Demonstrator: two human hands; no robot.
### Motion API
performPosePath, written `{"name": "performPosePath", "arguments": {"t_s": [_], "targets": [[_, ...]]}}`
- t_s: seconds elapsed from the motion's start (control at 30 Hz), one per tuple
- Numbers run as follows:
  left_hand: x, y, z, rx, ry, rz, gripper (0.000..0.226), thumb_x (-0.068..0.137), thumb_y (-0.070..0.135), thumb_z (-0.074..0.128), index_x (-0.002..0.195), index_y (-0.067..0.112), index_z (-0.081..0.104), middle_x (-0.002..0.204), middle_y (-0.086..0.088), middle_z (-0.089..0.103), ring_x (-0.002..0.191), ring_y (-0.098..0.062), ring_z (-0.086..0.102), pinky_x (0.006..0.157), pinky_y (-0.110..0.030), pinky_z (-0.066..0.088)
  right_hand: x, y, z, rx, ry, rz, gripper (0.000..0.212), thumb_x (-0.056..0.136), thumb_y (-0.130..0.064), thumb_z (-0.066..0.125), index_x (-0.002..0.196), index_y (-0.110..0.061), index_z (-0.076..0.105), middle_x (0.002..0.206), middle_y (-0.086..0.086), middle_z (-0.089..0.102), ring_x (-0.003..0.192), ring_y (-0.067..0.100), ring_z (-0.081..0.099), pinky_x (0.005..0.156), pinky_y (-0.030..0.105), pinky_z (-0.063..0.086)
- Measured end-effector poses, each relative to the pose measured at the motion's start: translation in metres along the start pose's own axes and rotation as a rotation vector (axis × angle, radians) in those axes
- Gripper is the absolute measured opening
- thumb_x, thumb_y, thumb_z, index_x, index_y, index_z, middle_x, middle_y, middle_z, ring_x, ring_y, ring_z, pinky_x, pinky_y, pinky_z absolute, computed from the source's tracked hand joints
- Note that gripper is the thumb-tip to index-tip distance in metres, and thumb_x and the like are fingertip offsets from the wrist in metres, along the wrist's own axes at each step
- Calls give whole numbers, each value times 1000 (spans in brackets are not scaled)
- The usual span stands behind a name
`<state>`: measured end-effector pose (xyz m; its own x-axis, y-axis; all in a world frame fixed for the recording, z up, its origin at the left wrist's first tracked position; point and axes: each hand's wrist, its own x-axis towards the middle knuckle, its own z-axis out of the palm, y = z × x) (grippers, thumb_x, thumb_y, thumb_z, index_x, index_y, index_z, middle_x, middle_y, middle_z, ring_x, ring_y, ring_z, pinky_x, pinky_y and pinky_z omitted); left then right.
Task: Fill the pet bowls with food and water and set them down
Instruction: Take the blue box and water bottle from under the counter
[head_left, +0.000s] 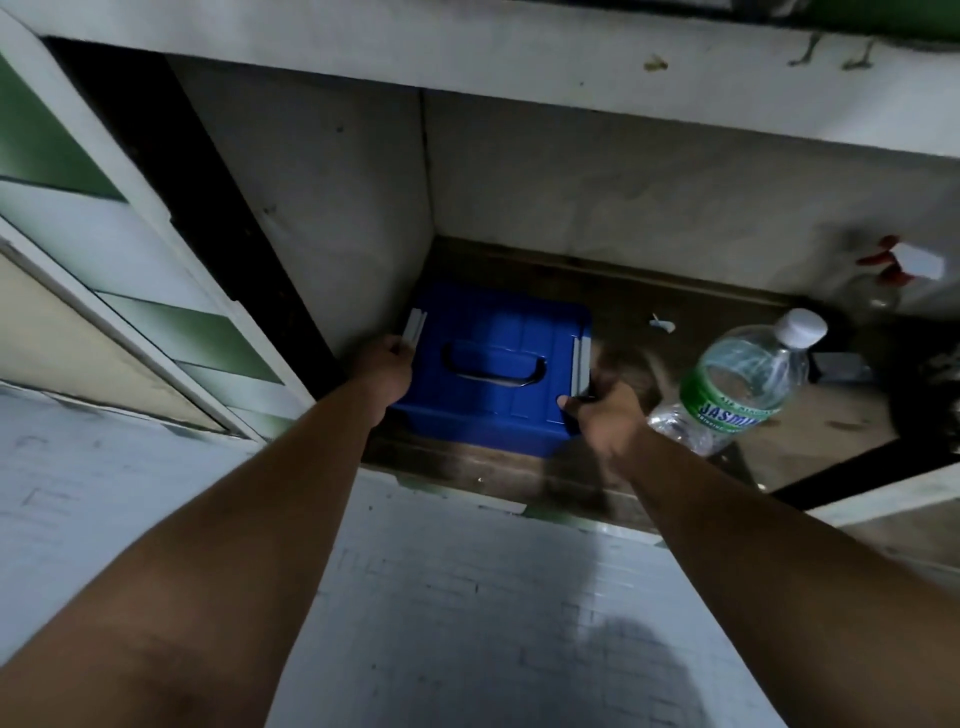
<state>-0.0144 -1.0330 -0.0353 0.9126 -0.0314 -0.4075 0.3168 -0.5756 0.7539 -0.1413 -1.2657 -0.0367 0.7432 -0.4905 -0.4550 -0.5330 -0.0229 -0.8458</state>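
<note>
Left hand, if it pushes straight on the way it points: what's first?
Likely the pale left latch of the blue box; the left hand already looks to be at it. Beyond that, the cabinet wall. Depth unclear.

Both hands, left hand (387, 364) and right hand (605, 415), grip the blue box (493, 364) beside a water bottle (737, 389).
</note>
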Motion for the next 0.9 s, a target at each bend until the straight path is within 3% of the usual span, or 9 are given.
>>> {"name": "performPosePath", "arguments": {"t_s": [0.07, 0.13, 0.23, 0.33, 0.43, 0.57, 0.7, 0.83, 0.9], "targets": [[-6, -9, 3, -101, 33, -13, 34, 109, 24, 44, 138, 13, 57, 136, -13, 60, 116, -29, 58, 97, -39, 49, -3, 3, -4, 49, 22, 19, 33, 91, -2, 66, 118, -16, 54, 88, -7, 55, 87, 13, 58, 71, 22, 52], [-13, -16, 7, -186, 56, -27, 30, 108, 24, 47, 131, 12, 63, 127, -11, 63, 109, -27, 60, 90, -36, 50, -11, 8, -6, 106, 37, 55, 39, 89, -2, 69, 125, -11, 56, 96, -1, 60, 97, 20, 60, 72, 24, 53], [-24, -21, 12, -219, 94, -19, 29, 106, 24, 52, 128, 11, 66, 121, -11, 65, 103, -24, 59, 87, -33, 49, -20, 19, -13, 166, 78, 82, 19, 92, -5, 67, 106, -17, 62, 102, 2, 66, 103, 25, 65, 83, 34, 56], [-39, -18, 17, -217, 94, 3, 30, 104, 22, 56, 128, 9, 68, 123, -12, 69, 102, -24, 61, 88, -32, 50, -38, 25, -24, 268, 100, 112, 15, 99, -9, 58, 102, -21, 65, 98, -2, 70, 92, 15, 68, 71, 27, 55], [-67, -15, 11, -236, 100, -28, 34, 103, 21, 59, 133, 10, 67, 129, -11, 68, 111, -26, 62, 95, -30, 50, -65, 20, -35, 241, 125, 139, 16, 99, -6, 55, 106, -15, 66, 102, 3, 72, 94, 18, 69, 73, 28, 56], [-122, -1, -16, -366, 107, -100, 34, 100, 10, 61, 134, 7, 66, 129, -9, 66, 109, -21, 60, 97, -28, 48, -114, 2, -51, 133, 143, 158, 7, 95, 3, 57, 100, 3, 61, 99, 7, 69, 95, 24, 66, 68, 22, 53], [-194, 26, -68, -433, 37, -177, 30, 94, -2, 63, 121, 5, 72, 118, -12, 72, 94, -23, 69, 84, -32, 57, -171, -34, -67, 3, 128, 185, 10, 91, -5, 62, 98, 1, 62, 95, 11, 69, 87, 24, 64, 73, 33, 55], [-272, 60, -124, -442, 60, -292, 24, 92, -3, 65, 108, 11, 75, 99, -7, 75, 80, -19, 69, 66, -24, 57, -237, -90, -86, -60, 64, 123, 4, 90, 1, 63, 86, 1, 61, 83, 6, 63, 80, 20, 59, 56, 18, 47], [-308, 76, -151, -466, 47, -320, 26, 94, 0, 66, 114, 15, 71, 97, -3, 74, 83, -18, 69, 72, -24, 59, -270, -119, -97, -49, -33, 81, 21, 89, 7, 59, 87, -12, 67, 85, -2, 69, 80, 14, 65, 58, 12, 50]]}}
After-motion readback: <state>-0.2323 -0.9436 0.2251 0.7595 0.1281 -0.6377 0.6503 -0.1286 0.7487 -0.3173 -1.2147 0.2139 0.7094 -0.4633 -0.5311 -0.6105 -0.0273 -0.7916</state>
